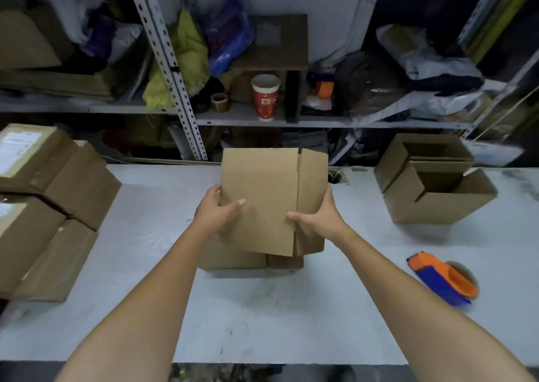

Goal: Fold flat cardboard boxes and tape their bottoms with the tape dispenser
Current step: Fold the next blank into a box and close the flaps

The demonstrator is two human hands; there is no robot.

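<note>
White worktable (262, 317): it spanned the whole lower field of my view, with a metal shelving unit (163, 49) rising behind its far edge.

Sealed cartons (49, 206): I saw a stack of them at the table's left end, 2 bearing white labels on top.

Erected boxes (434, 189): 2 stood at the table's right rear, open side up, touching one another, the nearer one overlapping the farther.

Flat cardboard box (262, 195): it was held above the table's centre, tilted up toward me, its slotted flaps at the far and near edges. It was clear of the table and partly covered a low pile of further flat boxes (233, 257) lying beneath it.

Tape dispenser (443, 279): blue and orange, it lay on its side on the table to the right, well apart from the held box and from both hands.

Left hand (217, 209): I saw it closed on the flat box's left edge, thumb on the near face, fingers hidden behind.

Right hand (316, 217): it clamped the right edge likewise, thumb across the near face beside the fold line.

Paper cup (264, 95): red and white, it stood upright on the shelf behind, with a roll of brown tape (220, 101) near its left.
</note>
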